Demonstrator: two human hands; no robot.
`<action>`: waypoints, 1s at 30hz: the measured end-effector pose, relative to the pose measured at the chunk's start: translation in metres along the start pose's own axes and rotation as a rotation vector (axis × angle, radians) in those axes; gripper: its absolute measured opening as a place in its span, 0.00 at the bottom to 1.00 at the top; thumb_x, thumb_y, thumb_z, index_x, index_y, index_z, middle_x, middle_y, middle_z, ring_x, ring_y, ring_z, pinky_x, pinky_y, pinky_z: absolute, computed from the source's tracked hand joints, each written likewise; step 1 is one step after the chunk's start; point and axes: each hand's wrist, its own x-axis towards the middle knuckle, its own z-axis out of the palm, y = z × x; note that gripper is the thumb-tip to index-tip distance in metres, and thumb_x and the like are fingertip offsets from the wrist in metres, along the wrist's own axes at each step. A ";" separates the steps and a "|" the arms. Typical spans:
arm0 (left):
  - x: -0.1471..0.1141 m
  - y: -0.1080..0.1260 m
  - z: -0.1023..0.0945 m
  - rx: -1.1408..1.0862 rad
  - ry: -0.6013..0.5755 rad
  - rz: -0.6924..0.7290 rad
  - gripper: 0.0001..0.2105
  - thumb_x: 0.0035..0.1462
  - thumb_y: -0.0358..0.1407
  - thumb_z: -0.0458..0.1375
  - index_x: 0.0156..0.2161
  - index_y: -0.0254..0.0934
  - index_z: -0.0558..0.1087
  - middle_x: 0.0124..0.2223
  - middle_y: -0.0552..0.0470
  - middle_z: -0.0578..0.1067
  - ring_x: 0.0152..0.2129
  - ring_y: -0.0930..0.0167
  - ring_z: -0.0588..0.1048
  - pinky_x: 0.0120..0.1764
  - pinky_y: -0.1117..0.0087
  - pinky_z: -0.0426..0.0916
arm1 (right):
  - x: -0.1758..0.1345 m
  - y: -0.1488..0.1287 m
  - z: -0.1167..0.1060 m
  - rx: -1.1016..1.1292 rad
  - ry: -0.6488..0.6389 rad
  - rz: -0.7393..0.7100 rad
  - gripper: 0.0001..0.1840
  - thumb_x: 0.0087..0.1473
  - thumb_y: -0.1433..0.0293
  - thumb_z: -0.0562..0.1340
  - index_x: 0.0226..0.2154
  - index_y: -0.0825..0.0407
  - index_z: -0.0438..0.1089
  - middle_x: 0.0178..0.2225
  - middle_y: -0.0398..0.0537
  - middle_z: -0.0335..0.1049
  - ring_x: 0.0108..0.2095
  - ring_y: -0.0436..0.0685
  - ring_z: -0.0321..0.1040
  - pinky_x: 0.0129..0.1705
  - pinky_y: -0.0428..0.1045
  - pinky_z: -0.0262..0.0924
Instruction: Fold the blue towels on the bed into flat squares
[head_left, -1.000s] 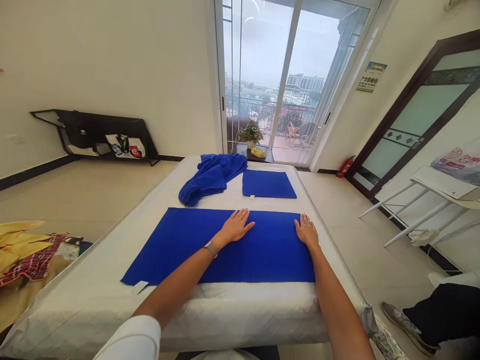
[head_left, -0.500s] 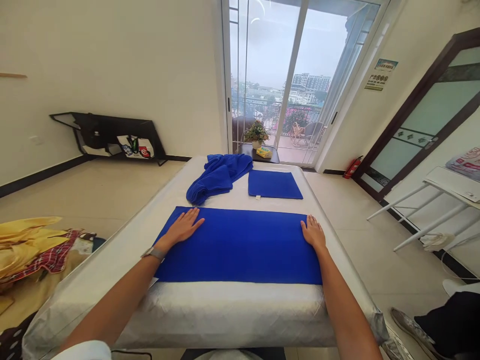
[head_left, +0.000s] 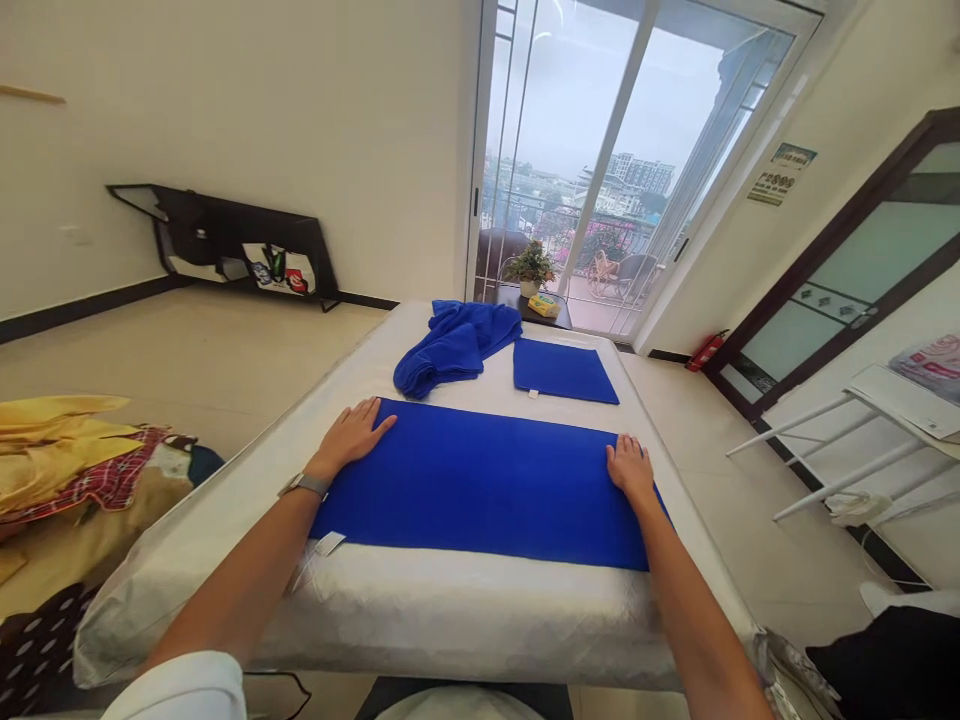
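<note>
A long blue cloth (head_left: pixel 487 485), folded into a flat rectangle, lies across the near part of the covered table (head_left: pixel 465 615). My left hand (head_left: pixel 351 437) rests with spread fingers at its far left corner. At the far right corner my right hand (head_left: pixel 630 464) lies flat, fingers stretched forward. A white tag (head_left: pixel 328 543) sticks out at the cloth's near left corner. Beyond it, a smaller folded blue cloth (head_left: pixel 566 371) lies flat, with a loosely heaped pile of blue cloth (head_left: pixel 454 345) to its left.
Yellow and checked fabrics (head_left: pixel 82 470) are heaped left of the table. A small dark table with a potted plant (head_left: pixel 530 268) and a yellow packet (head_left: pixel 544 305) stands by the glass door. To the right are a white stand (head_left: pixel 900 405) and a fire extinguisher (head_left: pixel 706 350).
My left hand has slid slightly left to the cloth's edge, and the tag at the near left corner shows more. The view has tilted and shifted a little; my right hand stays at its corner.
</note>
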 end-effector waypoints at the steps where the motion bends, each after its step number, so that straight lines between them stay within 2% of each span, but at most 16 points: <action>1: 0.000 0.000 0.000 -0.002 0.003 0.002 0.41 0.64 0.58 0.32 0.70 0.27 0.49 0.71 0.40 0.53 0.68 0.59 0.50 0.67 0.53 0.44 | -0.006 -0.018 -0.003 0.003 0.040 -0.051 0.35 0.67 0.61 0.38 0.68 0.66 0.48 0.70 0.60 0.45 0.70 0.62 0.38 0.69 0.59 0.32; 5: 0.000 -0.001 0.002 -0.009 0.023 0.002 0.40 0.65 0.58 0.32 0.70 0.28 0.50 0.71 0.40 0.53 0.68 0.60 0.51 0.67 0.53 0.44 | -0.030 -0.111 -0.011 0.130 0.080 -0.361 0.34 0.68 0.61 0.38 0.68 0.63 0.50 0.70 0.58 0.46 0.70 0.61 0.39 0.69 0.57 0.32; 8: 0.001 -0.002 0.003 0.006 0.021 0.000 0.39 0.65 0.57 0.32 0.70 0.28 0.50 0.71 0.40 0.53 0.68 0.60 0.51 0.67 0.53 0.44 | -0.037 -0.169 -0.012 0.225 0.045 -0.489 0.35 0.68 0.59 0.37 0.69 0.61 0.47 0.71 0.54 0.44 0.71 0.58 0.37 0.70 0.56 0.31; 10: 0.001 -0.004 0.003 0.030 0.018 0.014 0.38 0.66 0.56 0.33 0.70 0.29 0.50 0.71 0.40 0.53 0.68 0.60 0.51 0.66 0.52 0.45 | -0.035 -0.189 -0.010 0.256 -0.012 -0.503 0.36 0.69 0.57 0.36 0.70 0.61 0.45 0.71 0.54 0.41 0.71 0.57 0.35 0.70 0.55 0.30; 12: 0.001 -0.005 0.003 0.058 0.017 0.046 0.36 0.66 0.55 0.33 0.70 0.31 0.51 0.71 0.39 0.53 0.68 0.59 0.51 0.66 0.51 0.47 | -0.031 -0.193 -0.005 0.264 -0.067 -0.487 0.37 0.68 0.55 0.36 0.70 0.61 0.42 0.72 0.53 0.38 0.71 0.56 0.32 0.70 0.55 0.29; 14: 0.002 -0.007 0.003 0.075 0.013 0.066 0.35 0.67 0.54 0.34 0.69 0.33 0.52 0.71 0.39 0.53 0.68 0.59 0.51 0.66 0.51 0.47 | -0.025 -0.182 0.000 0.258 -0.095 -0.471 0.37 0.68 0.54 0.35 0.71 0.59 0.41 0.72 0.51 0.37 0.72 0.55 0.30 0.70 0.55 0.27; 16: 0.001 -0.007 0.004 0.074 0.006 0.053 0.35 0.67 0.54 0.34 0.70 0.33 0.52 0.71 0.40 0.52 0.68 0.59 0.50 0.66 0.51 0.47 | -0.018 -0.158 0.004 0.236 -0.106 -0.446 0.37 0.68 0.54 0.35 0.71 0.57 0.40 0.72 0.50 0.36 0.72 0.54 0.30 0.70 0.55 0.26; 19: 0.001 -0.006 0.005 0.061 -0.013 0.023 0.35 0.66 0.54 0.34 0.70 0.33 0.51 0.72 0.40 0.51 0.69 0.60 0.49 0.66 0.52 0.46 | -0.006 -0.101 0.010 0.190 -0.110 -0.354 0.37 0.68 0.54 0.36 0.71 0.58 0.40 0.72 0.50 0.36 0.72 0.55 0.31 0.70 0.55 0.27; 22: 0.004 -0.007 0.001 0.059 -0.022 0.030 0.36 0.66 0.55 0.34 0.70 0.32 0.51 0.72 0.40 0.52 0.69 0.59 0.50 0.66 0.52 0.46 | 0.006 -0.034 0.014 0.160 -0.101 -0.190 0.37 0.68 0.55 0.37 0.70 0.60 0.41 0.72 0.52 0.37 0.71 0.57 0.32 0.70 0.56 0.29; 25: 0.013 -0.006 -0.013 0.080 -0.071 0.010 0.38 0.64 0.59 0.36 0.68 0.33 0.57 0.69 0.39 0.58 0.66 0.58 0.57 0.64 0.54 0.53 | 0.014 0.020 0.021 0.151 -0.075 -0.040 0.38 0.67 0.55 0.37 0.70 0.62 0.41 0.72 0.53 0.36 0.71 0.59 0.33 0.70 0.56 0.31; 27: 0.020 0.004 -0.023 0.148 -0.074 -0.032 0.38 0.62 0.61 0.38 0.62 0.34 0.67 0.65 0.38 0.66 0.63 0.54 0.62 0.61 0.51 0.57 | 0.015 0.039 0.026 0.155 -0.058 -0.005 0.39 0.67 0.54 0.37 0.70 0.63 0.41 0.72 0.53 0.37 0.71 0.59 0.33 0.70 0.55 0.31; 28: 0.023 0.015 -0.027 0.188 -0.040 -0.046 0.38 0.62 0.61 0.39 0.59 0.33 0.70 0.63 0.36 0.68 0.62 0.52 0.63 0.60 0.49 0.57 | 0.016 0.043 0.028 0.159 -0.049 -0.003 0.39 0.67 0.54 0.37 0.70 0.63 0.41 0.72 0.53 0.37 0.71 0.58 0.34 0.70 0.55 0.31; 30: 0.027 0.051 -0.028 0.227 0.082 -0.024 0.37 0.64 0.59 0.38 0.57 0.29 0.72 0.62 0.32 0.69 0.62 0.50 0.62 0.60 0.48 0.57 | 0.015 0.045 0.031 0.167 -0.037 -0.006 0.39 0.67 0.54 0.36 0.70 0.62 0.41 0.72 0.53 0.37 0.71 0.58 0.34 0.70 0.55 0.31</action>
